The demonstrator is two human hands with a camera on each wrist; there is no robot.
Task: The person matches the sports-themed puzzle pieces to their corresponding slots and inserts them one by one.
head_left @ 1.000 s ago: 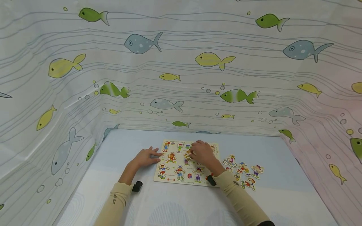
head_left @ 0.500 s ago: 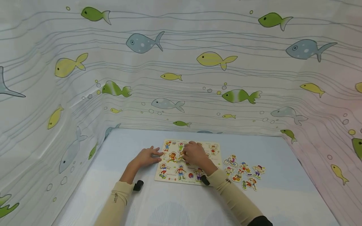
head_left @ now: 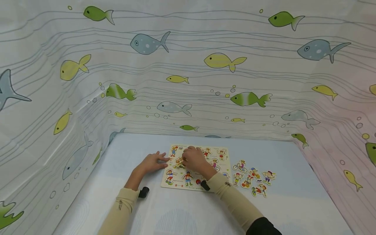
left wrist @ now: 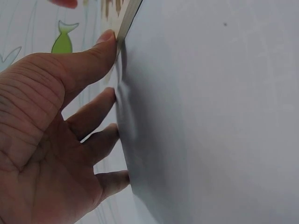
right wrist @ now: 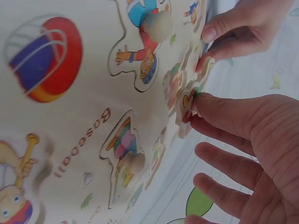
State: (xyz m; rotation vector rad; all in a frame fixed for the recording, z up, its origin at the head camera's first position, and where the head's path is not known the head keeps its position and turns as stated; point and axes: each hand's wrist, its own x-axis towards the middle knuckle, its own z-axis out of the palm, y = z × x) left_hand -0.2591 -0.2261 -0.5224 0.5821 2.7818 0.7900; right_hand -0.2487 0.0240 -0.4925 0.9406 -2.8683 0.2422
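Note:
A wooden knob puzzle board point(head_left: 178, 176) printed with sports figures lies on the table. My right hand point(head_left: 195, 160) is above its left-middle part. In the right wrist view, the thumb and index finger of the right hand point(right wrist: 252, 135) pinch a figure-shaped puzzle piece point(right wrist: 185, 103), tilted and close over the board; its other fingers are spread. My left hand point(head_left: 151, 163) rests at the board's left edge. The left wrist view shows the left hand point(left wrist: 60, 116) with its thumb against the board's edge and its fingertips on the table.
Right of the board lie several loose puzzle pieces, among them a cyclist point(head_left: 240, 166) and a figure in a purple top point(head_left: 268, 178). Pieces with round knobs, such as a red-shirted figure point(right wrist: 147, 60), sit in the board. A fish-patterned curtain point(head_left: 217, 98) surrounds the table.
My right hand has moved left across the board with the puzzle piece, uncovering figures on the board's right side. The left hand stays at the left edge.

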